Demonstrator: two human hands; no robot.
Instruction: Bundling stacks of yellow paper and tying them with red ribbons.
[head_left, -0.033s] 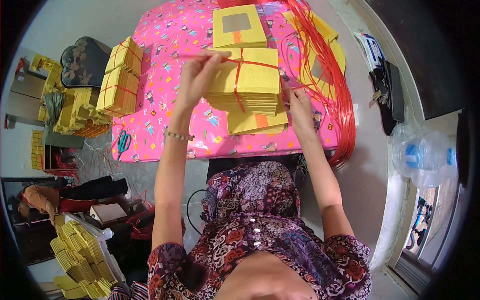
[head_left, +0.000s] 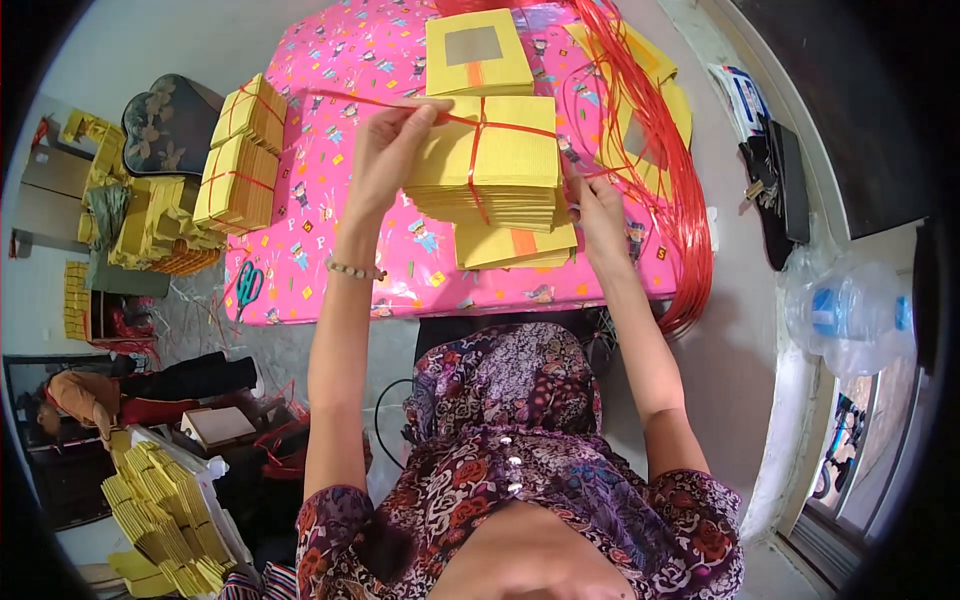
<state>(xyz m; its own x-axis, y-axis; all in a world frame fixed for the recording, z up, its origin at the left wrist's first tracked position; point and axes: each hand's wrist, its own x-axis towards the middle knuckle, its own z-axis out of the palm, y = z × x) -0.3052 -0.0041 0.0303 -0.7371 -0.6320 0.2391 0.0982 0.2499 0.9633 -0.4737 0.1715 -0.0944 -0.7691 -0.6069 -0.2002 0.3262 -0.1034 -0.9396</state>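
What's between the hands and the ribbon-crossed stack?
Nothing visible: the left hand pinches the ribbon at the upper left of the stack; the right hand is close by its right side. The strand bundle lies farther right.

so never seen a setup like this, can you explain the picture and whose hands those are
There is no machine: a person wears a wide fisheye camera on the head, looking down at their own bare left hand and right hand. The left hand pinches a thin red plastic ribbon that crosses a rectangular yellow paper stack. The right hand is at the stack's right edge; what it grips is unclear. On the pink patterned table cover lie teal-handled scissors and long glossy red strands; tied yellow paper bundles sit at its left edge.
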